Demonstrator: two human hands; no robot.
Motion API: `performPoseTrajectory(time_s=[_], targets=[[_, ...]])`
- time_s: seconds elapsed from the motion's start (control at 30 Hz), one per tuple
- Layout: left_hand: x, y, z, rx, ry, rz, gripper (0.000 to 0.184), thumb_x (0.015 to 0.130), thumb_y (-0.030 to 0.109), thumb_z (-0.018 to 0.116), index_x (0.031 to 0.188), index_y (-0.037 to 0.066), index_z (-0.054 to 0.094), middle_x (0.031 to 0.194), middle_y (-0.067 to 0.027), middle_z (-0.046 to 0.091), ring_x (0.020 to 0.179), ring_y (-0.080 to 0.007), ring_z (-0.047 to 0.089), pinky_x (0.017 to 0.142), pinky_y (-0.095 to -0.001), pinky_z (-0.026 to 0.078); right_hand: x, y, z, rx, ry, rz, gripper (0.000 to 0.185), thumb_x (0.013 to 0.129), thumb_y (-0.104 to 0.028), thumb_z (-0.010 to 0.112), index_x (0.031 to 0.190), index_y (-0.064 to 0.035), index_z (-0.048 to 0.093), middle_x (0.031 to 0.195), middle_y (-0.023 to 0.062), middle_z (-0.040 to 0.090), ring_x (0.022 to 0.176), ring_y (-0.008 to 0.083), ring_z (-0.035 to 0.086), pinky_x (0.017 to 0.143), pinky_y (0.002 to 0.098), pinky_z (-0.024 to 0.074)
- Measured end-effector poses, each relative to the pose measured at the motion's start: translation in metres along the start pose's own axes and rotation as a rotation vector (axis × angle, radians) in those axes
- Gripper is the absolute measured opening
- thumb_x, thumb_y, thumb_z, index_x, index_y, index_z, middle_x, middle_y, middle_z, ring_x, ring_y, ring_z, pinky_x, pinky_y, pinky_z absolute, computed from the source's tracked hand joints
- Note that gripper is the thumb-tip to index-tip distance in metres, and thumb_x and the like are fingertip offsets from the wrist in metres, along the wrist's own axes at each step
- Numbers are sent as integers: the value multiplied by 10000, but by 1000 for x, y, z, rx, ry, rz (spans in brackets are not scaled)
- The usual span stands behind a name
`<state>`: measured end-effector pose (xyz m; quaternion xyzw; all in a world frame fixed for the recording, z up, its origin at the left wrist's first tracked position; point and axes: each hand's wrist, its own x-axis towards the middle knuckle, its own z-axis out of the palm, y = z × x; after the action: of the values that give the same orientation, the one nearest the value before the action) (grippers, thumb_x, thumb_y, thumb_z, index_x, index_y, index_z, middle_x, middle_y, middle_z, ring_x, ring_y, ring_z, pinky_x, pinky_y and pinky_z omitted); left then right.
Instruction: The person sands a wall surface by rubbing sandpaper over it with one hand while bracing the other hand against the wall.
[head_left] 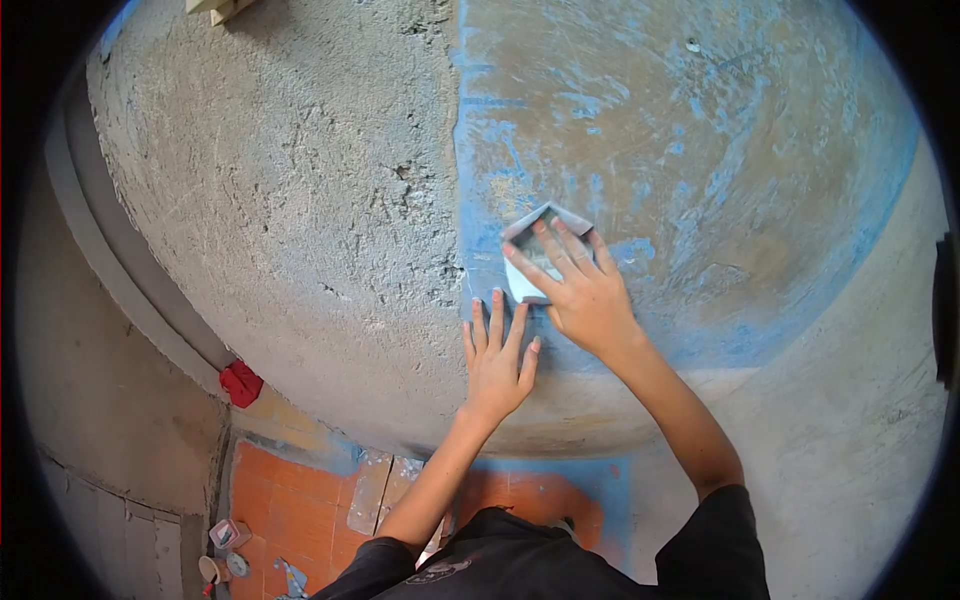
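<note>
My right hand (pixel 592 298) presses a folded, pale grey-white sheet of sandpaper (pixel 524 286) flat against the wall, fingers spread over it. The sheet's upper edges are bent up, and its face against the wall is hidden. Under it lies a smooth wall panel (pixel 680 250) with worn, patchy blue paint over grey-brown. Lower and to the left, my left hand (pixel 495 372) rests with fingers apart on the wall near the sheet's lower corner, holding nothing. Its fingertips are by the seam between the blue panel and the rough plaster (pixel 300 180).
A red cloth (pixel 240 384) lies at the left by the wall's foot. On the orange floor (pixel 300 500) are a small pinkish box (pixel 229 534), a roll of tape (pixel 237 565) and paint-spotted boards (pixel 372 490). A piece of wood (pixel 222 8) juts in at the top left.
</note>
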<state>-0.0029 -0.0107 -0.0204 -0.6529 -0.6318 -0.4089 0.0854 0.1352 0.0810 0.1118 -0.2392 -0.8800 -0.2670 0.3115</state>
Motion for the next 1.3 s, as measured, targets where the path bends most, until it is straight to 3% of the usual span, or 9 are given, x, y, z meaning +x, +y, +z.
performPoseTrajectory(time_s=[0.17,0.37,0.5,0.6,0.7,0.83,0.93,1.07,1.3], targets=[[-4,-7,9,-7,64,-10,678,1003,274,512,1587,57,247,1645,-264,125,1497,-525,70,1158,-651,115,7,13,-15,-18,378,381,736,816,-187,697,1499,-326,461,1541,209,415,1436,374,382,1155,594,283],[-4,-9,10,-58,75,-14,672,989,171,497,1592,51,225,1648,-252,133,1501,-517,66,1162,-647,139,-71,-17,41,129,-107,219,765,815,-216,714,1517,-327,432,1565,250,352,1443,437,343,1147,596,284],[-4,-6,8,-94,21,-10,667,1010,141,472,1591,9,171,1647,-288,31,1498,-531,-13,1181,-612,69,-74,-4,52,76,497,727,773,806,-242,722,1519,-312,431,1531,286,378,1433,449,352,1158,614,259],[-3,0,14,-141,44,1,669,1011,135,468,1592,7,160,1643,-300,-10,1494,-538,-41,1184,-610,57,-107,-49,67,154,-60,431,759,839,-235,698,1538,-258,405,1536,319,338,1445,477,308,1164,618,239],[1,2,17,-180,61,9,655,1020,150,457,1589,2,168,1637,-314,-22,1486,-551,-52,1180,-616,53,-121,-31,66,109,-10,480,754,847,-221,689,1543,-242,399,1534,322,335,1450,486,294,1170,615,226],[3,11,19,-215,68,13,631,1031,187,443,1583,-2,202,1632,-326,-7,1476,-572,-56,1171,-630,59,-105,-20,81,227,584,966,749,853,-198,662,1550,-219,389,1539,335,313,1446,492,292,1169,604,236],[9,24,25,-218,42,39,623,1039,217,439,1588,24,217,1631,-327,-14,1473,-576,-66,1166,-639,54,-143,-47,93,149,-57,365,666,948,-225,589,1560,-117,349,1564,360,226,1464,517,215,1180,590,212],[10,32,33,-182,-1,59,625,1060,282,423,1600,63,197,1637,-303,-84,1479,-553,-106,1157,-656,30,-168,-19,98,244,395,1014,598,998,-238,547,1544,-84,356,1556,377,209,1438,545,231,1160,613,216],[20,77,65,-178,-8,56,672,1042,329,465,1609,97,187,1627,-301,-153,1456,-577,-158,1125,-695,-27,-230,0,119,33,128,725,638,1008,-265,540,1552,-22,313,1576,385,154,1437,547,234,1176,566,215]])
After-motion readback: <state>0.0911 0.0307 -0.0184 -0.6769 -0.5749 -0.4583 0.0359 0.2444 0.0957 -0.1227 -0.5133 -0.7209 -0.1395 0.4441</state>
